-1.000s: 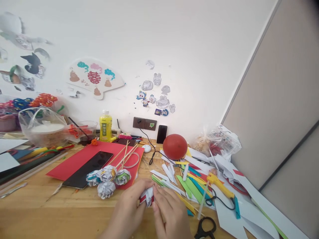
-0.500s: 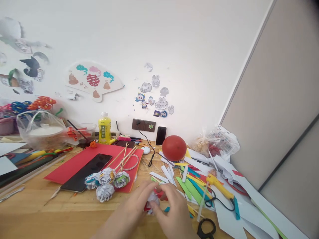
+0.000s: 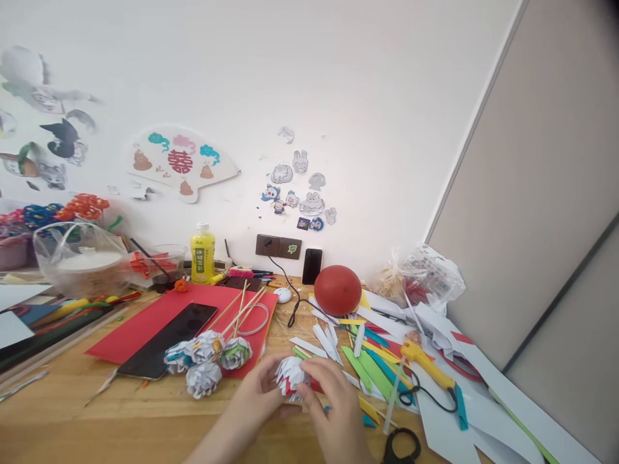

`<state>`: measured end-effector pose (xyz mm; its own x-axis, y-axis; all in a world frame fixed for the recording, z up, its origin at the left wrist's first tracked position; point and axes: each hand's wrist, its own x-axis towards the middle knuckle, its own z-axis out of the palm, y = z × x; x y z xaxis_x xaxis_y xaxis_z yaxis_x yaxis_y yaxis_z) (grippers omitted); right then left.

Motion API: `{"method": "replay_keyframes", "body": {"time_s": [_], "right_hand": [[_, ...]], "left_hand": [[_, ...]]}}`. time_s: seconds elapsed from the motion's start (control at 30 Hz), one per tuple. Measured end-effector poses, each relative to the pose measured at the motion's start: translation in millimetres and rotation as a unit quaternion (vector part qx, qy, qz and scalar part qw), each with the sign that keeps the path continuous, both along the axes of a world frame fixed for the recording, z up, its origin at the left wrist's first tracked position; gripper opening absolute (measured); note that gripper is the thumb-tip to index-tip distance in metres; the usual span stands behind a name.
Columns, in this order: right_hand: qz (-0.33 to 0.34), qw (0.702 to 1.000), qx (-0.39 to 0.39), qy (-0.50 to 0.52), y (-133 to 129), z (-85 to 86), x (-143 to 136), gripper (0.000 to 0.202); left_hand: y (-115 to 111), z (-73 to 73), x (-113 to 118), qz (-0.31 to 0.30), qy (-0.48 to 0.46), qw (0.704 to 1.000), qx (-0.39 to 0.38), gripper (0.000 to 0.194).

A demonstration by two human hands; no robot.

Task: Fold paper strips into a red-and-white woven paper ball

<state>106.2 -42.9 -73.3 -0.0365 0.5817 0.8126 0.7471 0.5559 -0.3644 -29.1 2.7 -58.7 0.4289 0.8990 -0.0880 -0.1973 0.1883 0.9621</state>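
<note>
Between my two hands, low in the middle of the head view, is a white and red paper flower (image 3: 290,376). My left hand (image 3: 264,393) is closed round its left side, with some fingertips hidden behind it. On the other side my right hand (image 3: 333,403) grips the flower with thumb and fingers. Several finished-looking paper flowers (image 3: 204,379) on wooden sticks (image 3: 242,316) lie to the left, partly over red card (image 3: 159,298) and a black phone (image 3: 167,341).
Strips of coloured paper (image 3: 370,367) litter the right side. Among them lie a yellow glue gun (image 3: 425,361) and black-handled scissors (image 3: 402,446). A red balloon (image 3: 337,290), a propped phone (image 3: 312,265) and a yellow drink bottle (image 3: 202,254) stand along the wall.
My hands have turned the paper flower and parted a little, so more of its white petals show. The other things on the table stay put.
</note>
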Motion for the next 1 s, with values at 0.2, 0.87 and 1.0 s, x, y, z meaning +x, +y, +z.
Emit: {"method": "replay_keyframes", "body": {"time_s": [0.2, 0.87, 1.0], "right_hand": [[-0.020, 0.978, 0.124, -0.165, -1.1, -2.1, -2.6, 0.038], [0.172, 0.965, -0.135, 0.142, 10.0, 4.6, 9.5, 0.037], [0.156, 0.982, -0.093, 0.043, 5.0, 8.9, 9.2, 0.034]], "left_hand": [[-1.2, 11.9, -3.9, 0.096, -0.003, 0.993, 0.067, 0.033], [-1.2, -13.0, -13.2, 0.066, 0.158, 0.915, 0.364, 0.042], [0.5, -16.4, -14.2, 0.079, 0.210, 0.882, 0.413, 0.040]]}}
